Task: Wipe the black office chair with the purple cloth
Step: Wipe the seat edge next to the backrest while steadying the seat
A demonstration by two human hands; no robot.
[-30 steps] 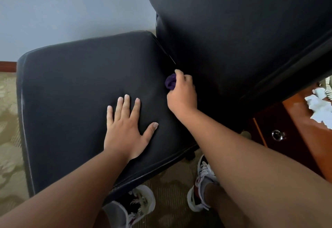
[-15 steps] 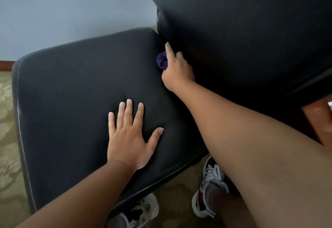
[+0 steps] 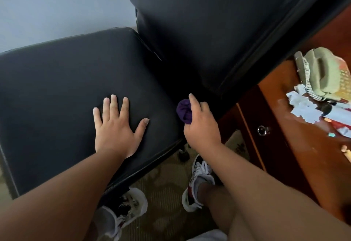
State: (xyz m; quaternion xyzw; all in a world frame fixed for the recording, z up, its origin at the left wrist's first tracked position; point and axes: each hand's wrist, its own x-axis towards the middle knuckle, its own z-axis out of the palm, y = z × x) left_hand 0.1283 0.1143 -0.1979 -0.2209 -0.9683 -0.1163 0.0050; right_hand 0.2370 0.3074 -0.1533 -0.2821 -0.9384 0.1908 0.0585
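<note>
The black office chair fills the view, its seat [image 3: 62,92] on the left and its backrest [image 3: 209,24] rising on the right. My left hand [image 3: 115,127] lies flat on the seat, fingers spread. My right hand [image 3: 201,125] grips the bunched purple cloth [image 3: 183,111] at the near end of the crease between seat and backrest, close to the seat's right front corner. Most of the cloth is hidden under my fingers.
A wooden desk [image 3: 296,130] with a round drawer pull [image 3: 263,130] stands to the right, holding a beige telephone [image 3: 322,73] and crumpled papers [image 3: 303,106]. Patterned carpet [image 3: 167,199] and my sneakers [image 3: 199,182] lie below the seat edge. A pale wall [image 3: 57,3] is behind.
My right hand with the cloth has slid back along the seat-backrest crease toward me, from the far end to the near corner. The left hand stays flat on the seat.
</note>
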